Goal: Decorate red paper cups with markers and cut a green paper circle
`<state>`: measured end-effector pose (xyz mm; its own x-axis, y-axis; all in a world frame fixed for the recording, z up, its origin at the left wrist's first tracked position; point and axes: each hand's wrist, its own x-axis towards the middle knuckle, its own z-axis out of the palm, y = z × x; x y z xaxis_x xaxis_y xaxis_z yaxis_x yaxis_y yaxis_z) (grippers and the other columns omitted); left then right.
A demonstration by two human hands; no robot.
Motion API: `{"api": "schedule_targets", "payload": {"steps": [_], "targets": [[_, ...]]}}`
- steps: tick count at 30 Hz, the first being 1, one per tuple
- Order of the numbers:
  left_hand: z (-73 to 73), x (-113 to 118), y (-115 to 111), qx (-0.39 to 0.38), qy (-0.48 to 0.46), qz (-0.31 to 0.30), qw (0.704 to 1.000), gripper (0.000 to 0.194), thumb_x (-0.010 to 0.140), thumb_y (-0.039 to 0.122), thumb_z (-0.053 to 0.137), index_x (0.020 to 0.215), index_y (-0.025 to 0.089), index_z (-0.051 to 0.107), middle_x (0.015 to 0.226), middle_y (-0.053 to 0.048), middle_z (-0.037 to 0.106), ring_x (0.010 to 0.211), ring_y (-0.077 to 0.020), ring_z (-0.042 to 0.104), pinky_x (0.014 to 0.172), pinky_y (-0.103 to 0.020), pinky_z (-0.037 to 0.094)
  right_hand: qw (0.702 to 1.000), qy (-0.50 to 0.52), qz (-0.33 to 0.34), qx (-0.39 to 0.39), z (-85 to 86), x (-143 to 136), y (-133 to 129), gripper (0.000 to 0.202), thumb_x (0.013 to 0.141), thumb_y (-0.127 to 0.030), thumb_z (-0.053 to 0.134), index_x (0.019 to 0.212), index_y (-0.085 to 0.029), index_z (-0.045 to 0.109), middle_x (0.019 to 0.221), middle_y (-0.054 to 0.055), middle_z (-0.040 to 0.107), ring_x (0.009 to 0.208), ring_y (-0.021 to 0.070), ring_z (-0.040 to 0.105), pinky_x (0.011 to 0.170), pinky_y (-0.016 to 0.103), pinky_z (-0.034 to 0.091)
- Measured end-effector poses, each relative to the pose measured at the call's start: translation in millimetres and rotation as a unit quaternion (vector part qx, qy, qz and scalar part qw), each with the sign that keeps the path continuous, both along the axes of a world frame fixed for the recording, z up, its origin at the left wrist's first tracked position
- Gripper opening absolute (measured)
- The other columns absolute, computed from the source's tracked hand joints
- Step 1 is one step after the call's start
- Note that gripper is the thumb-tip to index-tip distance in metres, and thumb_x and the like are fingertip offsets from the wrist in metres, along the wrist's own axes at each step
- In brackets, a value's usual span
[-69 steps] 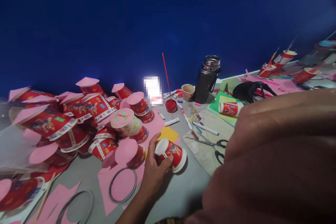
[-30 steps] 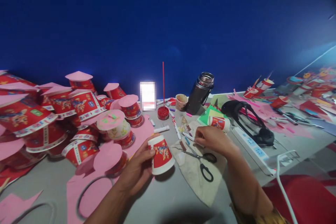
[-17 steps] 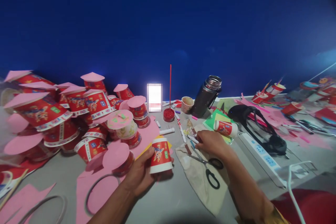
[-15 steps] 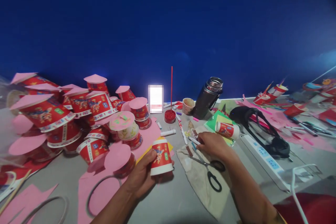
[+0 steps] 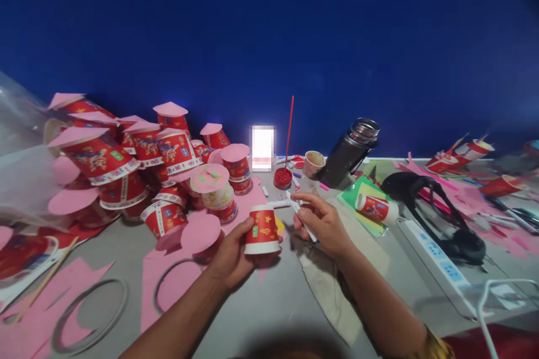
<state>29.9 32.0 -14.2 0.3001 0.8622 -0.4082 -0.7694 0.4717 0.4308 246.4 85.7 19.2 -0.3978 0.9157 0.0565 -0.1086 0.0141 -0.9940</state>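
Observation:
My left hand point(image 5: 233, 261) grips a red paper cup point(image 5: 261, 231) turned upside down, its white rim at the bottom and printed gold stars on its side. Close by on the right, my right hand point(image 5: 327, 229) is closed around a white marker pen point(image 5: 293, 203) with a dark blue end. The pen slants beside the cup without clearly touching it. Under my right forearm lies a beige cloth point(image 5: 324, 291). Another white pen point(image 5: 280, 203) rests on the table just behind the cup.
Stacked red cups with pink paper discs point(image 5: 107, 154) fill the left side. A red pot point(image 5: 282, 178) with an upright stick, a paper cup point(image 5: 314, 162) and a black flask point(image 5: 347, 151) stand behind. On the right are a lying cup point(image 5: 376, 208), black headgear point(image 5: 446, 224) and a power strip point(image 5: 438, 261).
My right hand has lifted from beside the scissors with the marker pen and come nearer the cup. The scissors are now out of sight. My left hand has turned the cup more upright.

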Motion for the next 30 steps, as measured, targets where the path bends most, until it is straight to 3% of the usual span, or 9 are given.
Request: {"api": "schedule_targets", "payload": {"steps": [3,6,8,13,17,23,27,30], "targets": [[-6.3,-2.2,-0.7,0.017,-0.020,-0.019,0.999,0.045,0.095,0.042,0.073,0.124,0.007,0.069,0.105,-0.021,0.083,0.095,-0.0376,0.083,0.085,-0.055,0.067,0.995,0.077,0.022,-0.051,-16.8,-0.6,-3.3,0.048,0.082,-0.049,0.088,0.120,-0.022,0.076,0.084,0.001,0.071,0.056,0.0093,0.057,0.051,0.021,0.045],[-13.0,-2.3,-1.6,0.030,-0.039,-0.030,0.998,0.048,0.095,0.046,0.075,0.125,0.009,0.069,0.104,-0.020,0.084,0.094,-0.0361,0.083,0.085,-0.053,0.067,0.989,0.123,0.053,-0.060,-18.5,3.3,-8.8,0.080,0.067,-0.051,0.099,0.138,-0.026,0.071,0.111,0.008,0.072,0.074,0.0139,0.065,0.058,0.024,0.053],[-15.4,-1.4,-1.9,0.023,-0.041,-0.027,0.999,0.045,0.094,0.042,0.076,0.125,0.009,0.069,0.105,-0.019,0.084,0.094,-0.0348,0.083,0.086,-0.052,0.067,0.989,0.127,0.053,-0.048,-15.5,3.7,-12.9,0.090,0.063,-0.049,0.103,0.143,-0.029,0.068,0.117,0.009,0.071,0.081,0.0159,0.066,0.063,0.026,0.057],[-9.5,0.8,-0.6,0.000,-0.018,-0.016,1.000,0.043,0.096,0.037,0.071,0.127,0.007,0.067,0.110,-0.022,0.083,0.097,-0.0361,0.082,0.086,-0.054,0.067,0.993,0.102,-0.057,-0.014,-15.2,-2.2,-18.8,0.034,0.091,-0.052,0.084,0.111,-0.025,0.083,0.074,0.001,0.070,0.061,0.0105,0.058,0.055,0.021,0.049],[-3.3,2.2,-2.0,-0.016,0.013,0.003,1.000,0.036,0.097,0.036,0.071,0.121,0.009,0.068,0.099,-0.017,0.083,0.087,-0.0331,0.082,0.083,-0.053,0.068,0.991,0.086,-0.098,0.035,-15.1,-5.0,-26.3,0.037,0.092,-0.058,0.080,0.097,-0.022,0.085,0.066,0.002,0.072,0.052,0.0110,0.057,0.048,0.022,0.048],[1.1,6.1,-6.0,0.028,0.058,0.038,0.997,0.031,0.093,0.029,0.076,0.118,0.012,0.070,0.101,-0.014,0.082,0.085,-0.0284,0.081,0.078,-0.044,0.069,0.974,-0.027,-0.148,0.167,-5.1,-11.8,-47.7,0.016,0.095,-0.037,0.079,0.093,-0.021,0.080,0.073,0.002,0.075,0.055,0.0138,0.064,0.054,0.025,0.054],[2.9,8.7,-7.4,0.061,0.079,0.059,0.993,0.035,0.089,0.032,0.083,0.116,0.014,0.072,0.100,-0.011,0.081,0.084,-0.0252,0.079,0.074,-0.037,0.068,0.948,-0.078,-0.127,0.282,-0.3,-14.8,-51.8,0.005,0.097,-0.027,0.074,0.094,-0.024,0.075,0.079,0.003,0.077,0.065,0.0174,0.071,0.064,0.029,0.058],[2.8,10.0,-8.3,0.077,0.085,0.073,0.991,0.039,0.085,0.036,0.089,0.113,0.015,0.073,0.099,-0.009,0.081,0.084,-0.0225,0.077,0.075,-0.033,0.066,0.924,-0.117,-0.097,0.350,1.7,-15.0,-50.3,0.011,0.102,-0.029,0.067,0.096,-0.024,0.074,0.078,0.004,0.078,0.068,0.0198,0.074,0.065,0.031,0.059]]}}
